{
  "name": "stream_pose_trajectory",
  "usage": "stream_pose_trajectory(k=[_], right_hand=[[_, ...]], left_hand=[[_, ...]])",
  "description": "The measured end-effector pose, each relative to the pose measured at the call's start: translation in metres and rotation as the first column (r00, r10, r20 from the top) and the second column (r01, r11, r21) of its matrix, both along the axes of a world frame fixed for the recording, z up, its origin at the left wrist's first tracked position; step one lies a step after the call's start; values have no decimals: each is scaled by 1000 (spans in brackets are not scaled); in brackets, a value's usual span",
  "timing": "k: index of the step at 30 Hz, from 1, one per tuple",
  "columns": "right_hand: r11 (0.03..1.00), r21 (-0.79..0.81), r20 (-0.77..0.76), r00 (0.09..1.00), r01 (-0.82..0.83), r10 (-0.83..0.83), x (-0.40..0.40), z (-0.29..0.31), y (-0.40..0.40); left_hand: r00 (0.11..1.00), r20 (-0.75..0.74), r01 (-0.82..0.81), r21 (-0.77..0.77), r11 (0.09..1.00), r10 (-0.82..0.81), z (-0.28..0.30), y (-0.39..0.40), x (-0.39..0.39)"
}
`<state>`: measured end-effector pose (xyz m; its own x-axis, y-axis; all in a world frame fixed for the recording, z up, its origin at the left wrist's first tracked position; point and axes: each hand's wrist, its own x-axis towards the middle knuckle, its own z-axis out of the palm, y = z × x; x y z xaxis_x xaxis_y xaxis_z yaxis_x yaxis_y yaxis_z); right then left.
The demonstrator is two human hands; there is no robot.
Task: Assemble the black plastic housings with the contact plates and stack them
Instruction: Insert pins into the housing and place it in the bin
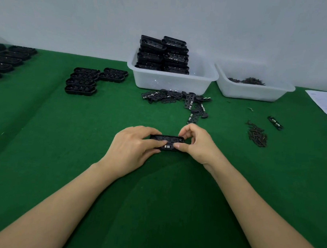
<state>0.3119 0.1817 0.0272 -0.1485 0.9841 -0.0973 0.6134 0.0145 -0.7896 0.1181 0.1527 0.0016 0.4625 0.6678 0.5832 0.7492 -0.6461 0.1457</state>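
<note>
Two hands are in view, the left hand (pixel 133 147) and the right hand (pixel 194 142), with one black housing (pixel 167 142) between them. Two clear plastic tubs stand at the back of the counter: the left tub (pixel 170 82) holds two stacks of housings (pixel 163 54), the right tub (pixel 255 90) a heap of small dark parts too small to count. Six housings (pixel 89 80) lie in a group left of the tubs. At least five more sit at the far left edge (pixel 9 59), cut off. One loose pile of contact plates (pixel 179 100) is uncountable, one single plate (pixel 275 122) lies apart, one pile of screws (pixel 257 135), one paper sheet (pixel 326 104).
</note>
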Motion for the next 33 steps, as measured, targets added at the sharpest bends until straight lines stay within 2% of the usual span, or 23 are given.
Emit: stream_pose_trajectory(k=[10,16,19,23,26,29,33], right_hand=[[988,-119,8,995,-97,99,4,5,13],[965,-24,-122,958,-263,258,29,-1,6],[957,27,-179,940,-290,290,37,-3,7],[967,201,-136,973,-156,185,31,-8,11],[960,277,-245,969,37,33,27,-13,12],[950,243,-357,928,197,-102,28,-17,15],[948,156,-482,859,276,-171,32,-17,18]], left_hand=[[1000,25,18,-50,999,-17,0,-1,-1],[999,40,22,-81,997,-19,-1,1,-1],[999,47,22,-98,995,-18,-2,2,-2],[995,96,6,-182,983,11,1,3,-2],[995,100,-5,-233,973,30,4,4,0],[997,66,-21,-258,966,39,13,9,2],[997,-75,-22,-288,958,1,31,28,6]])
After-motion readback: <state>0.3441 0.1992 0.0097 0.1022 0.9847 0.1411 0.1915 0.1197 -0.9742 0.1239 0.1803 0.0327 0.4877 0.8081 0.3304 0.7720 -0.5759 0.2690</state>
